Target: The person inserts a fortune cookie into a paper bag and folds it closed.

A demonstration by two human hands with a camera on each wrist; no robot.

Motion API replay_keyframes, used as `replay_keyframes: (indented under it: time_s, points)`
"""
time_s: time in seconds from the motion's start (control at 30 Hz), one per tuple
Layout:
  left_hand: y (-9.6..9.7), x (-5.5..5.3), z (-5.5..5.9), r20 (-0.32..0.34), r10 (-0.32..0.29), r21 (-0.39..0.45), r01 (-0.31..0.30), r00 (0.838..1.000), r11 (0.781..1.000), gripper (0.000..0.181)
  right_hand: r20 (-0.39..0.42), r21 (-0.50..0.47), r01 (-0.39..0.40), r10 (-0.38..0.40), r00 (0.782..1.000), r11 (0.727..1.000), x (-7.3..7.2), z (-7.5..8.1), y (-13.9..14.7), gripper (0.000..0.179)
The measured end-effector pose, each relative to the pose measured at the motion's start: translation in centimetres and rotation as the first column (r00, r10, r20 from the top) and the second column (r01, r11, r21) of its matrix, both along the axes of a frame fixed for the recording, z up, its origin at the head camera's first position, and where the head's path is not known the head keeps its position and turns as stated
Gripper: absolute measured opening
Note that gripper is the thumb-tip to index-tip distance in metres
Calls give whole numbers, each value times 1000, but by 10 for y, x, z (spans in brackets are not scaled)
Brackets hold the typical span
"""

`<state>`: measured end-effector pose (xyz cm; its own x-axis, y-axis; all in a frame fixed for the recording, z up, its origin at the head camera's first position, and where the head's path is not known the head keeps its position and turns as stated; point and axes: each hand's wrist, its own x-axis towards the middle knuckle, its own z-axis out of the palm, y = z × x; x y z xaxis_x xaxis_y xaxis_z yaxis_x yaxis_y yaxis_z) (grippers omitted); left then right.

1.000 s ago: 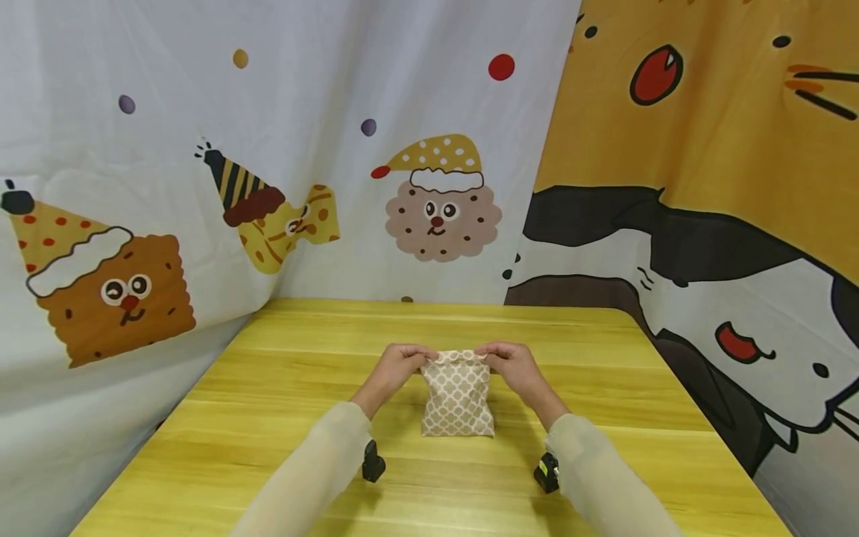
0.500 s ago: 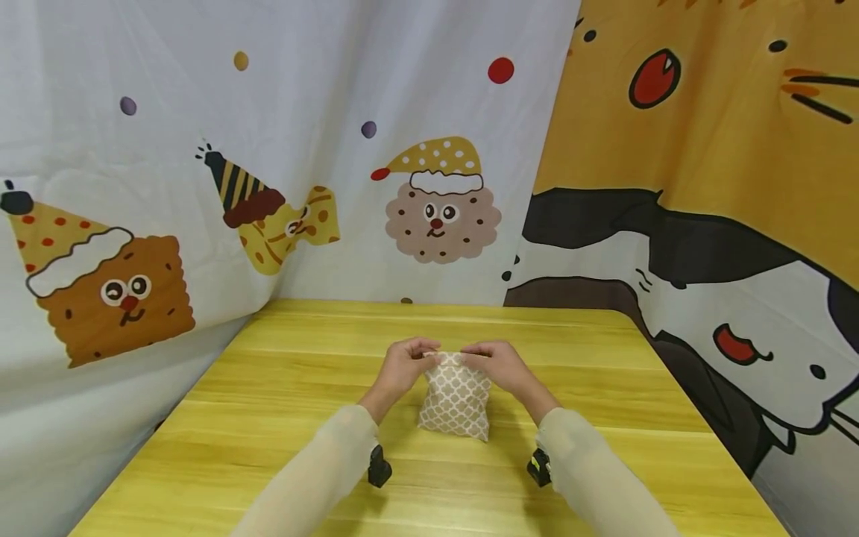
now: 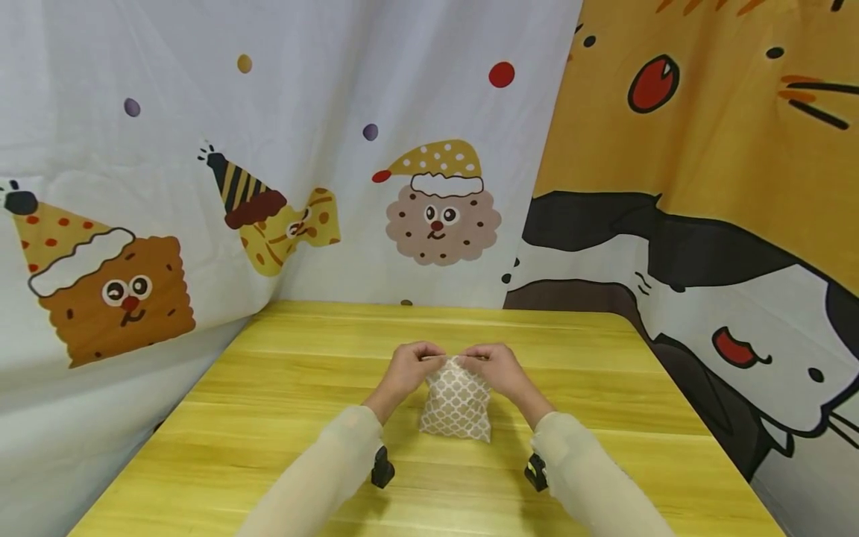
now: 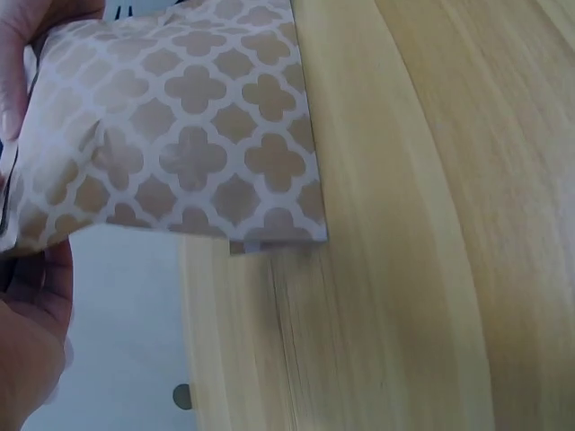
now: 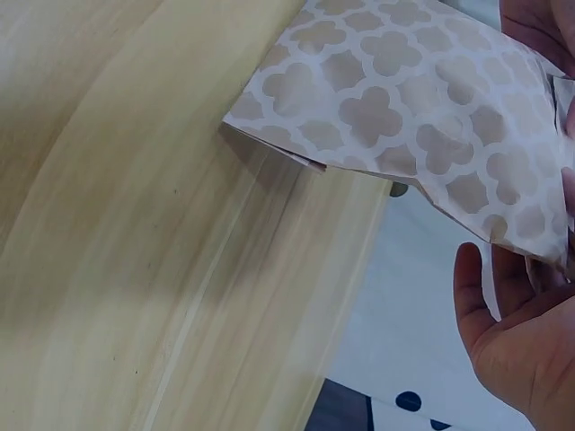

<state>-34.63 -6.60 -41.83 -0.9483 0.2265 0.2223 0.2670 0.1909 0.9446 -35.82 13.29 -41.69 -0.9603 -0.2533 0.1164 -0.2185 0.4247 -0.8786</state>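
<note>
A small beige paper bag [image 3: 456,406] with a white quatrefoil pattern stands on the table between both hands. My left hand [image 3: 408,371] pinches its top edge on the left side. On the opposite side, my right hand [image 3: 495,367] pinches the same edge, thumb toward me. The two hands are close together, and the top of the bag bunches narrower than its base. In the left wrist view the bag [image 4: 193,135] looks puffed out, its flat bottom edge over the wood. Fingers of the right hand [image 5: 530,359] curve under the bag's mouth in the right wrist view.
The yellow wooden table [image 3: 302,447] reaches back to a white curtain [image 3: 322,60] with cartoon biscuits. An orange, black and white cartoon curtain [image 3: 705,149] hangs on the right. Black wrist cameras sit below the sleeves.
Both hands have moved inward along the bag's top, from its corners toward the middle. The top edge has gone from stretched wide to bunched, and the bag has turned slightly.
</note>
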Motion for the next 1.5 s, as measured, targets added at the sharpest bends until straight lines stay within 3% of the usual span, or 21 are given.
replay_keyframes:
  time_s: [0.17,0.6,0.87,0.97,1.33,1.5]
  points:
    - [4,-8,-12,-16,24,-28,-24,1000,999,12,-22,6,-20,20,1000,1000,2,1,-4,19]
    - [11,-5,-15,-11,3,-119,-5,1000,993,11,-93,30,-6,8,996,1000,6,-4,-8,12]
    - [13,3,-8,-27,48,-76,-50,998,996,10,-113,28,2,1,994,1000,6,-4,-10,9]
    - [13,-2,-14,-30,61,-88,-63,998,994,9,-120,31,8,-4,993,999,6,-5,-9,8]
    - [10,-1,-17,-47,60,-59,-63,997,996,11,-111,20,50,-48,993,999,7,-7,-5,5]
    - [5,-2,-19,-45,35,-30,-36,998,999,11,-109,19,65,-63,992,998,6,-8,-3,5]
